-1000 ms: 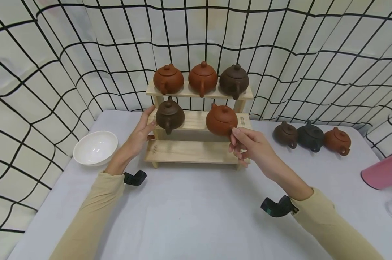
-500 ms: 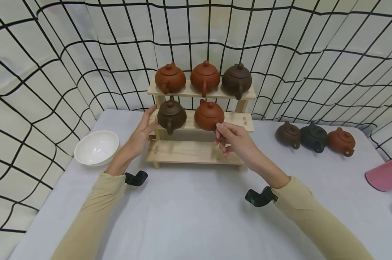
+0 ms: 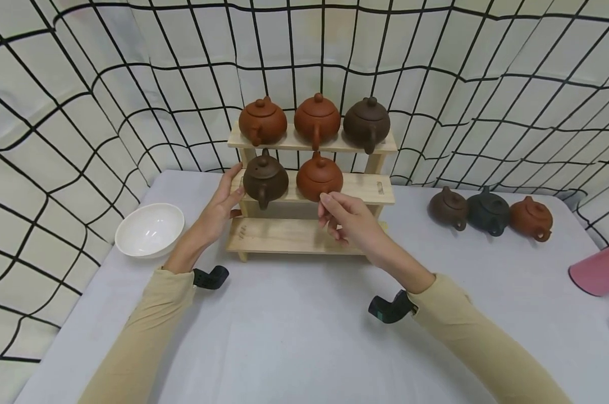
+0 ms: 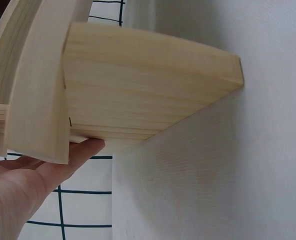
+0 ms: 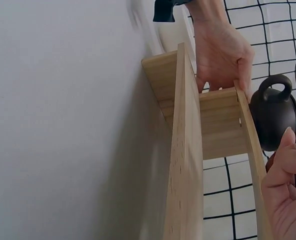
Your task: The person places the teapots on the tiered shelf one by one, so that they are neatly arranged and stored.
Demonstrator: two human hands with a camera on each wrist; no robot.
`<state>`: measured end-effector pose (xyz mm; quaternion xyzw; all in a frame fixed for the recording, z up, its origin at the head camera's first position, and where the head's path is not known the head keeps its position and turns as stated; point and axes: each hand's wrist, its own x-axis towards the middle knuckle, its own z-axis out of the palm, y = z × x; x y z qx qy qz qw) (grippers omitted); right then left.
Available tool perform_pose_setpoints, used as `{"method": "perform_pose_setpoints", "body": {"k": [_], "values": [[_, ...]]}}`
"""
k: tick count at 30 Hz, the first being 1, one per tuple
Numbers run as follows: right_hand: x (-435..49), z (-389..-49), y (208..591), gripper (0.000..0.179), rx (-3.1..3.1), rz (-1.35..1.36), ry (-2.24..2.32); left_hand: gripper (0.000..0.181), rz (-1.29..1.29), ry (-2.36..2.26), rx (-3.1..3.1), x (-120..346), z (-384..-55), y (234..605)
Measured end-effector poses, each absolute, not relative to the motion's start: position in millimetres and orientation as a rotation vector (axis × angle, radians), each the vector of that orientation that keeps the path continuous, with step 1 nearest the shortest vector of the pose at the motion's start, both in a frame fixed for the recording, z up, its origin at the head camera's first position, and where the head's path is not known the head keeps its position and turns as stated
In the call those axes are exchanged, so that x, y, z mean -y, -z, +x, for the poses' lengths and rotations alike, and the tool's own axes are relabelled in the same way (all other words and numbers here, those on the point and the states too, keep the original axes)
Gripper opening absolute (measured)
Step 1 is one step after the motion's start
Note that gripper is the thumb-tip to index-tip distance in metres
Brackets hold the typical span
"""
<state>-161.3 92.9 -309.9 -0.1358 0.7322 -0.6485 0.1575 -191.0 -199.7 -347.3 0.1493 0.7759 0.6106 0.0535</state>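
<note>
A three-tier wooden display rack [image 3: 284, 235] stands on the table. My left hand [image 3: 215, 210] holds its left end at the middle shelf; in the left wrist view, fingers [image 4: 88, 150] lie against the wood. Beside that hand a dark brown teapot [image 3: 265, 178] sits on the middle shelf. To its right is a reddish-brown teapot [image 3: 319, 177], its handle pinched between my right thumb and fingers. My right hand [image 3: 352, 221] hides most of the handle. Whether this pot's base touches the shelf I cannot tell.
Two reddish teapots [image 3: 316, 119] and a dark one [image 3: 367, 123] line the top shelf. Three small teapots [image 3: 488, 212] stand on the table at right, near a pink cylinder [image 3: 599, 269]. A white bowl [image 3: 150, 230] is at left. Black wire mesh [image 3: 183, 67] rises behind.
My right hand has moved the reddish-brown teapot left along the middle shelf, closer to the dark brown one. My left hand has stayed at the rack's left end.
</note>
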Motion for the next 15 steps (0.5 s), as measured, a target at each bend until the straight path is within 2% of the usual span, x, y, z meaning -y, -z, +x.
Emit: {"method": "perform_pose_setpoints", "body": {"k": [15], "values": [[-96,-152,316,0.031,-2.080,-0.438,1.881,0.062,0.433,-1.828,-2.389,198,-192,347]]}}
